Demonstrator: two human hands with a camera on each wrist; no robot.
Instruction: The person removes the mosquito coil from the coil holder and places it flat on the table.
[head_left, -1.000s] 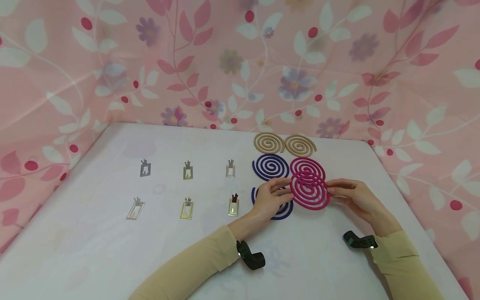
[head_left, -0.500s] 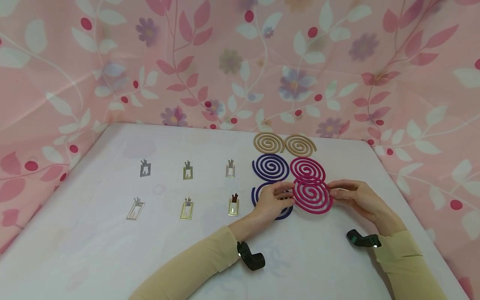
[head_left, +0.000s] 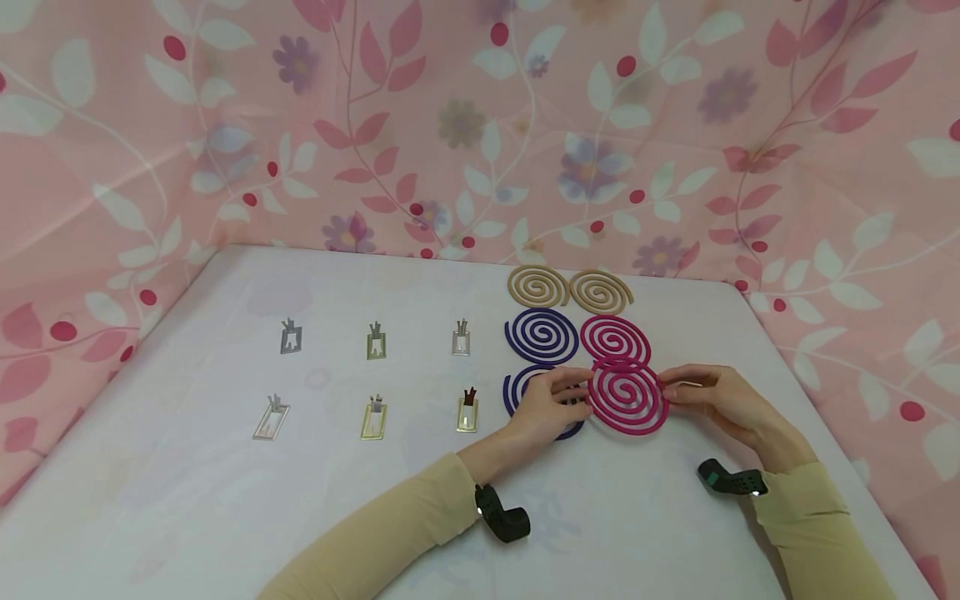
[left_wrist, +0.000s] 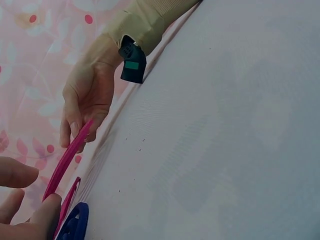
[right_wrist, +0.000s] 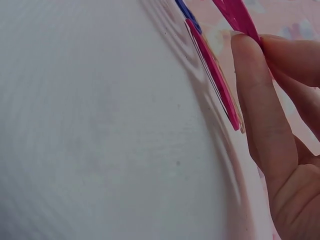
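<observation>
A pink mosquito coil [head_left: 625, 390] is held slightly tilted just above the table by both hands. My left hand [head_left: 542, 410] pinches its left edge between thumb and fingers. At the right edge, thumb and fingertips of my right hand [head_left: 723, 408] pinch it; the right wrist view shows this grip on the pink coil [right_wrist: 242, 20] closely. Behind lies another pink coil [head_left: 613, 337], partly overlapped in view by the held one. A dark blue coil [head_left: 507, 392] is partly hidden under my left hand, with a second blue coil [head_left: 543, 334] lying flat beyond it.
Two tan coils [head_left: 537, 286] lie side by side at the back. Left of the coils, several small metal coil stands are spread in two rows, one with a reddish-brown prong [head_left: 470, 397]. A pink floral cloth [head_left: 465, 125] hangs around the white table [head_left: 187, 500].
Both hands have brought the held pink coil a little nearer to me and slightly right, uncovering more of the pink coil behind. The other coils and the stands have not moved.
</observation>
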